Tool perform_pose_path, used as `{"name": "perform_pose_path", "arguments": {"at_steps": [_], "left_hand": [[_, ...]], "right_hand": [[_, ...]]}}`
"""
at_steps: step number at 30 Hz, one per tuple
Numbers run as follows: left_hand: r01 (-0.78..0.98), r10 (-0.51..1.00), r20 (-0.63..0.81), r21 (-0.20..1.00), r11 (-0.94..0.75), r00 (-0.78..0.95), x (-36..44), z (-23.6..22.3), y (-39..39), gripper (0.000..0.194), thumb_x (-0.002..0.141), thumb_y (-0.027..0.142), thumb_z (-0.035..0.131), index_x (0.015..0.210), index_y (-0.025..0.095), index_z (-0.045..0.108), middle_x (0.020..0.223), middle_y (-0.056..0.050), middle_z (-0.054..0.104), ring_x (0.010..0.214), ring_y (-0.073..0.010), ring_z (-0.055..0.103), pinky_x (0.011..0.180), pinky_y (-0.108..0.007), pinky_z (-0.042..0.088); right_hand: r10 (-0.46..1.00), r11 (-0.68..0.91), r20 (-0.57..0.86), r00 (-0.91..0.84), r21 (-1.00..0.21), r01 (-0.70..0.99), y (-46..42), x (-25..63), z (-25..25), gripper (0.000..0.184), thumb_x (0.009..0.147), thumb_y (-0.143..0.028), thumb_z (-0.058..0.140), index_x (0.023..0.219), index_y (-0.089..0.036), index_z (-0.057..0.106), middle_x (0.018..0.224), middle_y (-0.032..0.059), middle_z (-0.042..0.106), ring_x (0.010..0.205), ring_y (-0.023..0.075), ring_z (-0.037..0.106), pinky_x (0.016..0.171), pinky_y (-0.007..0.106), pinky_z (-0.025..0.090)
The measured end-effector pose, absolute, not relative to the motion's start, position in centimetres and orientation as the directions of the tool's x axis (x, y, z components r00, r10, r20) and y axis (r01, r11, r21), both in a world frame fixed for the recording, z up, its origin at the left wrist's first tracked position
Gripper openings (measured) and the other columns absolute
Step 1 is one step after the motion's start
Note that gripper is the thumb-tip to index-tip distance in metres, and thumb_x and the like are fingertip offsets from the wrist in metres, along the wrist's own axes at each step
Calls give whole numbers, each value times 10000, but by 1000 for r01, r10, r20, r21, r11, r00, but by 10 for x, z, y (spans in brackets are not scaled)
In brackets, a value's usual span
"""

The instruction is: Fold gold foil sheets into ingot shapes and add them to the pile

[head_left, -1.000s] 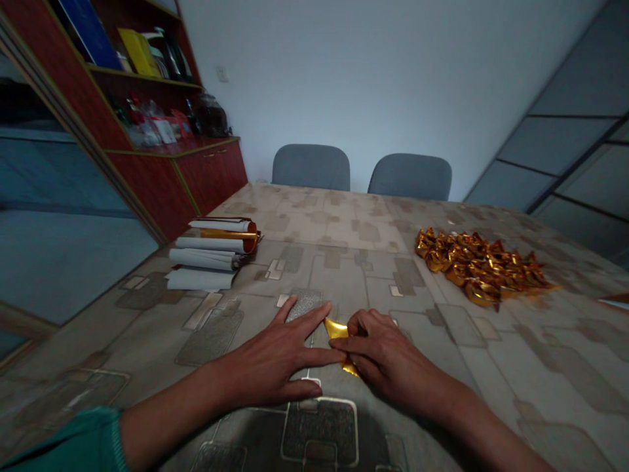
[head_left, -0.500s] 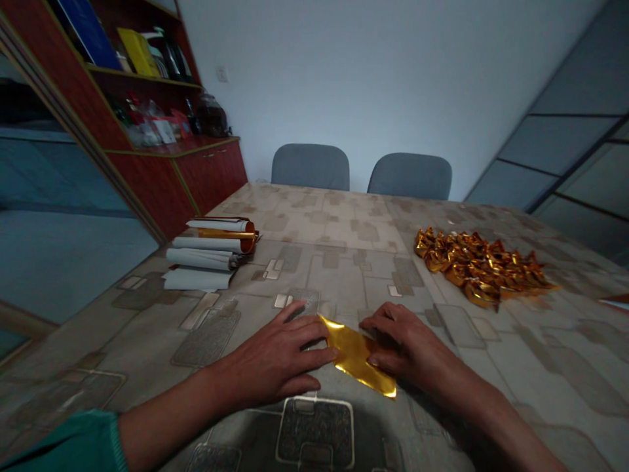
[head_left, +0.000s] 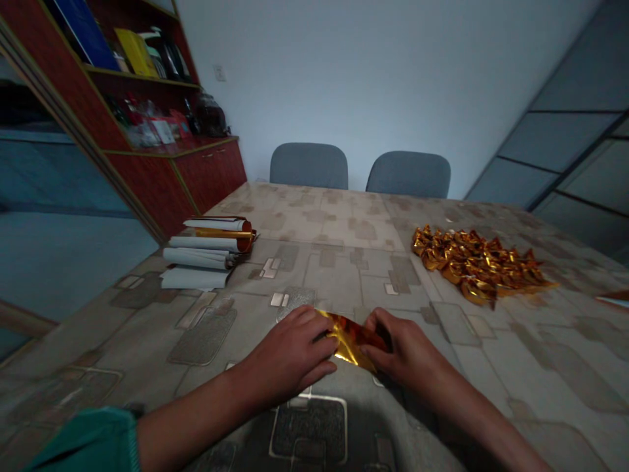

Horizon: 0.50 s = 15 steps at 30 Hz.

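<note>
A piece of shiny gold foil paper (head_left: 350, 341) lies between my hands near the front of the table, partly folded, with a darker reddish fold along its far side. My left hand (head_left: 302, 347) grips its left end, fingers bent over the foil. At the other end, my right hand (head_left: 400, 344) pinches the foil between thumb and fingers. The parts under my fingertips are hidden. Off to the right sits a cluster of folded gold foil pieces (head_left: 476, 262). Rolled sheets (head_left: 206, 252), pale outside with gold showing, are stacked at the left.
A patterned cloth covers the table (head_left: 304, 262). Two grey chairs (head_left: 308, 165) stand at its far side against the wall. A red wooden cabinet (head_left: 196, 177) with filled shelves is at the left. Another flat sheet (head_left: 614, 299) shows at the right edge.
The foil was flatter and showed a broad gold face; now it is folded narrower, its near right corner drawn up. My left fingers have closed in on the foil.
</note>
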<state>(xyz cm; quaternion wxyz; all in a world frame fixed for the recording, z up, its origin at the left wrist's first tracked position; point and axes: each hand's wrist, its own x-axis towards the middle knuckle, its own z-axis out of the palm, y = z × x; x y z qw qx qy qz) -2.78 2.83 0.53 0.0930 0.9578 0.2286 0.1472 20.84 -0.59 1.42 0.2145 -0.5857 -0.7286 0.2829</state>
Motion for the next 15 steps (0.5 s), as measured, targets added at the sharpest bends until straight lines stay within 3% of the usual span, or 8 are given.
{"name": "perform_pose_path", "arguments": {"at_steps": [5, 8, 10, 15], "left_hand": [[448, 618, 316, 468, -762, 720, -24, 0, 33, 192, 996, 160, 494, 1148, 185, 608, 1241, -95, 596, 1124, -203, 589, 961, -319, 484], [461, 675, 318, 536, -707, 665, -22, -2, 38, 400, 935, 66, 540, 1316, 186, 514, 1361, -111, 546, 1242, -209, 537, 1051, -341, 439], [457, 679, 281, 561, -690, 679, -20, -1, 41, 479, 913, 69, 572, 1367, 187, 476, 1321, -105, 588, 1211, -224, 552, 1044, -372, 446], [476, 684, 198, 583, -658, 703, -12, 5, 46, 411, 913, 122, 606, 1315, 180, 542, 1145, -95, 637, 1067, -244, 592, 936, -393, 496]], "right_hand": [[965, 218, 96, -245, -811, 542, -5, 199, 17, 181, 776, -121, 593, 907, -229, 529, 870, 23, 690, 810, 214, 648, 738, 326, 458], [965, 194, 87, -247, -870, 454, -6, 198, 16, 219, 786, -172, 609, 986, -229, 540, 823, 13, 685, 745, 207, 637, 684, 318, 467], [965, 165, 67, -253, -907, 387, -6, 198, 15, 298, 800, -204, 623, 1086, -225, 540, 834, 16, 693, 724, 202, 638, 650, 309, 475], [943, 233, 116, -312, -900, 368, -8, 198, 20, 409, 812, -153, 618, 1206, -250, 564, 973, 31, 725, 820, 202, 669, 742, 324, 510]]}}
